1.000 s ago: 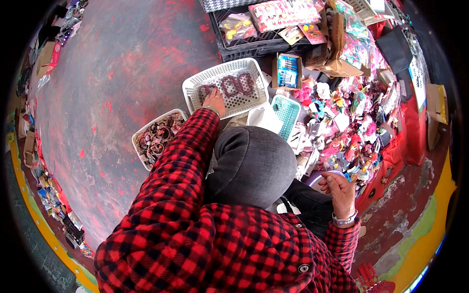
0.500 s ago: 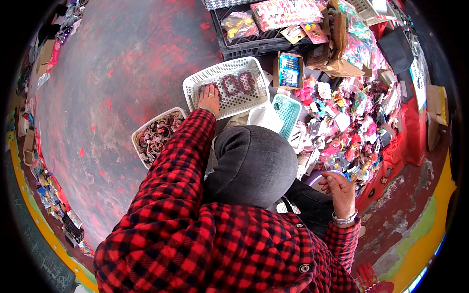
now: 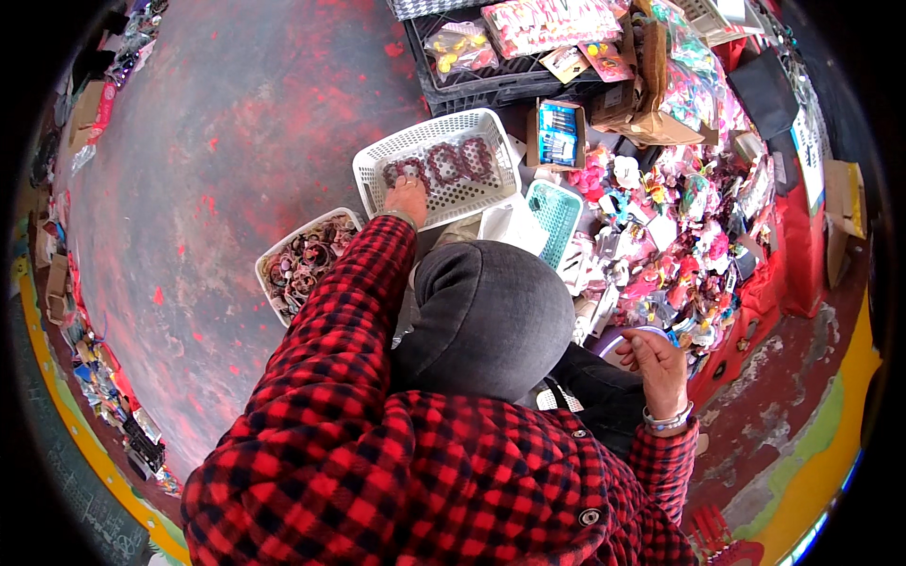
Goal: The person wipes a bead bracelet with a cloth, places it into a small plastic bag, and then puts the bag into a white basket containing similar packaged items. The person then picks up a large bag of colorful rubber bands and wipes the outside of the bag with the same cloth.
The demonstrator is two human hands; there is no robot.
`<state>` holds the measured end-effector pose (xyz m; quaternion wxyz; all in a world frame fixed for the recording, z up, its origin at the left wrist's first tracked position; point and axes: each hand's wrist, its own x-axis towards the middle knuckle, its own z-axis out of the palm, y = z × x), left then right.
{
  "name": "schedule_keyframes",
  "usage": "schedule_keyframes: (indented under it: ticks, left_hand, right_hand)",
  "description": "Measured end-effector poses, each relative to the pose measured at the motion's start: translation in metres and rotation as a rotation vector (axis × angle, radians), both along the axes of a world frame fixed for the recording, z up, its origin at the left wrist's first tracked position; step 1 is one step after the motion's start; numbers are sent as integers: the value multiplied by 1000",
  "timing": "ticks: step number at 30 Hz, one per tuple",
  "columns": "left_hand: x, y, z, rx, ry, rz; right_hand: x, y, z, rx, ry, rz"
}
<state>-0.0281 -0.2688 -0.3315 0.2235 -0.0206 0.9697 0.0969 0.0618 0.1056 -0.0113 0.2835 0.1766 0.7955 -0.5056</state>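
In the white perforated basket (image 3: 368, 156) ahead of me lies a row of dark red, beaded-looking bands (image 3: 444, 163). My left hand (image 3: 408, 198) reaches over the near rim, its fingers bent onto the near edge of the leftmost band (image 3: 404, 168). The fingertips are partly hidden. My right hand (image 3: 658, 368) hangs in the air to the right of my knee, above a purple-rimmed round container (image 3: 609, 341). Its fingers are loosely bent, with nothing visible in them.
A white basket of tangled brownish bands (image 3: 311, 259) stands at the left. To the right are a green basket (image 3: 555, 222), an open carton of blue packets (image 3: 559, 134) and a heap of colourful flowers and packages (image 3: 679, 236). Black crates (image 3: 481, 92) stand at the back.
My left hand has drawn back slightly toward me and its fingers have bent, leaving more of the leftmost band in sight. My right hand has hardly moved.
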Motion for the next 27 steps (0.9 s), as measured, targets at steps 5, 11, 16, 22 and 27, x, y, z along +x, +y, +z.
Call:
schedule_keyframes:
  ticks: [5, 11, 16, 22, 27]
  left_hand:
    - [-12, 3, -3, -54, -169, 99]
    - [-33, 15, -74, -239, -413, 317]
    - [-30, 5, -68, -234, -431, 240]
    - [-23, 3, -54, 262, -115, 956]
    - [-13, 10, -64, 331, 224, 691]
  right_hand:
    - [1, 2, -1, 9, 19, 32]
    - [0, 0, 0, -1, -3, 8]
    - [-1, -1, -2, -2, -4, -2]
    - [0, 1, -3, -12, -4, -3]
    - [-2, -2, -1, 13, 12, 25]
